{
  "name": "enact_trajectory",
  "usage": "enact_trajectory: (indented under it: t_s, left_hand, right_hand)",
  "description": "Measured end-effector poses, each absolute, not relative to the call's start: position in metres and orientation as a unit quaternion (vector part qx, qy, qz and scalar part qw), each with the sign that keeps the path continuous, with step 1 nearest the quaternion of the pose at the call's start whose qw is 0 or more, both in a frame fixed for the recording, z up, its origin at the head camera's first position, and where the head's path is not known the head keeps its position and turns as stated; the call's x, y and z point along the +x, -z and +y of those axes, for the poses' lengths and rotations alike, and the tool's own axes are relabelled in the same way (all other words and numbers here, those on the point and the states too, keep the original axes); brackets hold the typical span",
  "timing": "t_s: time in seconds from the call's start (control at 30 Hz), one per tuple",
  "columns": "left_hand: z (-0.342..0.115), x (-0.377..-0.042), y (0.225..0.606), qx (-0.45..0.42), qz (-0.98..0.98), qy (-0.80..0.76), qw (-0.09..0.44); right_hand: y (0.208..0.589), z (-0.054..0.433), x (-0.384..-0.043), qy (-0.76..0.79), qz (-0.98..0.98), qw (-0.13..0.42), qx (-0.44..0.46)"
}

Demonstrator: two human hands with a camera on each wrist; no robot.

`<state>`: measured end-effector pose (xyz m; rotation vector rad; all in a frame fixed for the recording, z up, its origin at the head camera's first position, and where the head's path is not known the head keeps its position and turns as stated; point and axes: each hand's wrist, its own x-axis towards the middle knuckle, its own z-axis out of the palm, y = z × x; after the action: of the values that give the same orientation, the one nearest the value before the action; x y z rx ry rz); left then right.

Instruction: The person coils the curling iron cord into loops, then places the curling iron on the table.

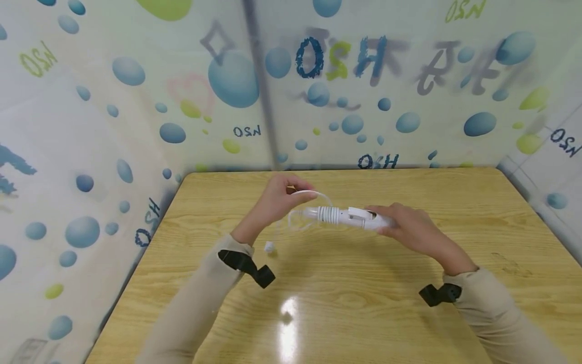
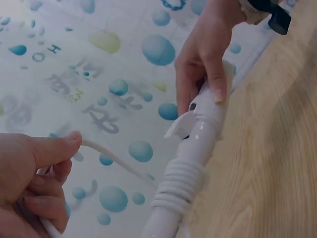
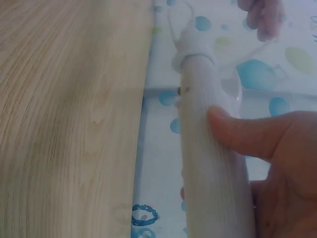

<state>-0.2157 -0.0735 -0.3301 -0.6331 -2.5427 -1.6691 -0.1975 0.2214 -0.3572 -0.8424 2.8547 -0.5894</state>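
Observation:
A white curling iron is held level over the table, its lever sticking out from the side. Around its handle curls my right hand, thumb along the ridged surface. Several turns of white power cord are wound round the other end. To the left, my left hand pinches a stretch of that cord between thumb and fingertips, and the stretch arcs across to the coils. More cord runs through the palm in the left wrist view. The white plug hangs below my left hand.
The wooden table lies under both hands. Patterned sheeting with blue and green drops rises behind the table and at both sides. Dark camera straps circle both sleeved wrists.

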Motion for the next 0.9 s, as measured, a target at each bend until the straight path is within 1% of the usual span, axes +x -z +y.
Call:
enact_trajectory:
  t_s: [0.17, 0.37, 0.73, 0.9]
  left_hand:
    - [-0.058, -0.204, 0.331, -0.193, -0.787, 0.584, 0.045]
    - [-0.047, -0.202, 0.332, -0.174, -0.783, 0.590, 0.090]
    - [-0.041, -0.209, 0.338, -0.132, -0.772, 0.612, 0.106]
    - [-0.037, -0.210, 0.339, -0.140, -0.765, 0.619, 0.109]
  right_hand:
    - [0.356, 0.219, -0.200, 0.204, 0.945, 0.038, -0.253]
    - [0.361, 0.212, -0.199, 0.189, 0.943, 0.024, -0.274]
    - [0.367, 0.200, -0.195, 0.156, 0.933, 0.014, -0.324]
    - [0.367, 0.196, -0.195, 0.148, 0.934, 0.007, -0.326]
